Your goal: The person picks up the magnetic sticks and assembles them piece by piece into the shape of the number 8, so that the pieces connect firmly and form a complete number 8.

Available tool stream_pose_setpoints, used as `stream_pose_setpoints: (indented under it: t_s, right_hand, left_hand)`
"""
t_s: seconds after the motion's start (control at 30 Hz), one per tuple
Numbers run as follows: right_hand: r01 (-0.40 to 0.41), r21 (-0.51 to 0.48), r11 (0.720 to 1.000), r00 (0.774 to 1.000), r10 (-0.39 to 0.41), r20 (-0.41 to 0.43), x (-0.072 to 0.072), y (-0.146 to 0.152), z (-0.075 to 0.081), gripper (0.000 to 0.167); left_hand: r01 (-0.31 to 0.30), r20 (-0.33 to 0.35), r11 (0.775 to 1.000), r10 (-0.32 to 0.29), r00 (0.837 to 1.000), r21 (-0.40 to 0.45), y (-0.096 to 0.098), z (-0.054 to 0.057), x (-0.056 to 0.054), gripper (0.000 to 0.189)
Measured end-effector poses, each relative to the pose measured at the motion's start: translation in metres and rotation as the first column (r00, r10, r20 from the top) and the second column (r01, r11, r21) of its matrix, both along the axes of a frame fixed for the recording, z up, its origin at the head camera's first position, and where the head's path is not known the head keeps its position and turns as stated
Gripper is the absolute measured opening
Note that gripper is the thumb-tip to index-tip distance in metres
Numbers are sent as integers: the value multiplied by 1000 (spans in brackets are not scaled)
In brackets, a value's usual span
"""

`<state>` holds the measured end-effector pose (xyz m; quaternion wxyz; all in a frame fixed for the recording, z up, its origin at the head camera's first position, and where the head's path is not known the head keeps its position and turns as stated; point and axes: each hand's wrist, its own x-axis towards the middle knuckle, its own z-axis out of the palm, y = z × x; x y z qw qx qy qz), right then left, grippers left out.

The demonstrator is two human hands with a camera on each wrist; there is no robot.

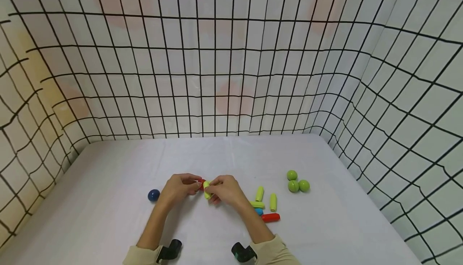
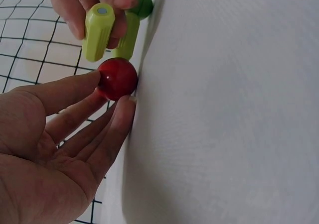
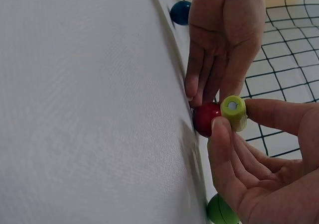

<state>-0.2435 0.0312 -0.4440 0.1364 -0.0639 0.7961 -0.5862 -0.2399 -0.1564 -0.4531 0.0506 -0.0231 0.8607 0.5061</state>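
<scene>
My left hand [image 1: 178, 190] pinches a shiny red ball [image 2: 117, 78] between thumb and fingers, low at the white tabletop. From the other side, my right hand [image 1: 227, 190] holds a yellow-green rod [image 3: 234, 113] by thumb and fingertips. A small grey disc shows in the rod's end. In the right wrist view the rod overlaps the ball's edge; whether they touch I cannot tell. The head view shows the rod [image 1: 207, 190] upright between both hands, partly covering the red ball [image 1: 201, 184].
Left of my left hand sits a dark blue ball [image 1: 153, 195]. Beyond my right forearm lie several yellow-green rods [image 1: 273, 202], a blue rod [image 1: 259, 211] and a red rod [image 1: 271, 217]. Three green balls [image 1: 293, 186] cluster farther right. Black netting [image 1: 215, 73] surrounds the white table [image 1: 119, 200].
</scene>
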Motion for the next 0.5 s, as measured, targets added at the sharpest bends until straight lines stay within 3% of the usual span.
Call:
stream_pose_setpoints:
  t_s: [0.5]
  right_hand:
    - [-84, -3, 996, 996, 84, 15, 2, 0, -3, 17]
  left_hand:
    - [-5, -5, 1000, 5, 1000, -9, 0, 1, -1, 20]
